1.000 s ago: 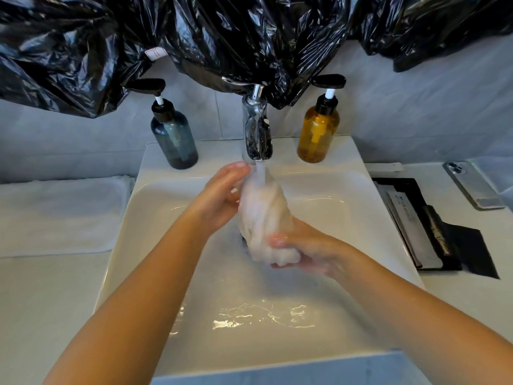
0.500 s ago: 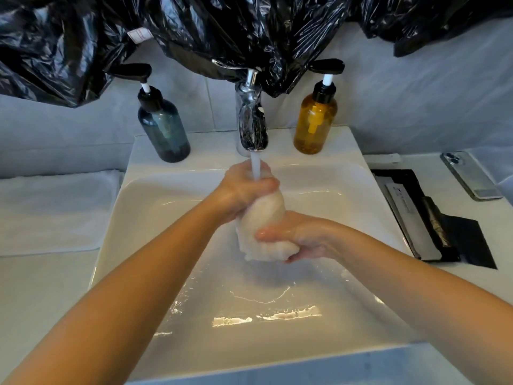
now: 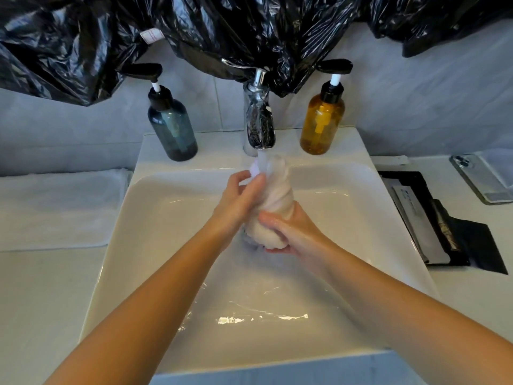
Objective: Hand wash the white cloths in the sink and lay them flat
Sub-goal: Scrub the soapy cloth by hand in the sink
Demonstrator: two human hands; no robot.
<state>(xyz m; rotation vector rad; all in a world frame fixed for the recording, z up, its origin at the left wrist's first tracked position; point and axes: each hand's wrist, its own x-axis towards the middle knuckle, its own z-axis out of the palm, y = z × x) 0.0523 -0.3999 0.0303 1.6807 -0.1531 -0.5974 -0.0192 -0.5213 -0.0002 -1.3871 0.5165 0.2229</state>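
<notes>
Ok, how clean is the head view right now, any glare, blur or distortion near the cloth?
Head view: bright glare streaks on the wet sink floor near the front; the white cloth blurs at its top under the faucet stream; left hand and right hand are reasonably sharp; wide-angle bending curves the counter edges; black plastic sheeting shows specular highlights.

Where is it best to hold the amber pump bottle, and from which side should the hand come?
Grip the amber pump bottle around its round body, below the black collar. It stands upright on the sink ledge, right of the tap, so come from the front right. The pump head juts sideways on a thin stem, so it probably makes a poor handle.
</notes>
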